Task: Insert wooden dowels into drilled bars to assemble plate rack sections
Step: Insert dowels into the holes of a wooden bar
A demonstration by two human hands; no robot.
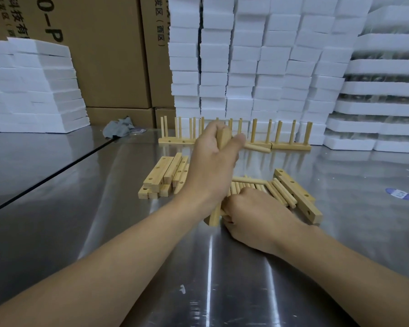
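Note:
My left hand [214, 161] grips a drilled wooden bar [215, 217] that stands nearly upright, its lower end near the steel table and its top showing between my fingers. My right hand [253, 215] sits curled beside the bar's lower end and pinches a dowel there, mostly hidden by the hand. Loose dowels [276, 192] lie in a pile just behind my right hand. A stack of drilled bars [163, 177] lies to the left. Another drilled bar [298, 197] lies to the right of the dowels.
Finished rack sections [291, 138] with upright dowels stand in a row at the back. Behind them rise stacks of white foam blocks [257, 67] and cardboard boxes [104, 55]. A grey rag [118, 128] lies at the back left. The steel table [198, 279] is reflective.

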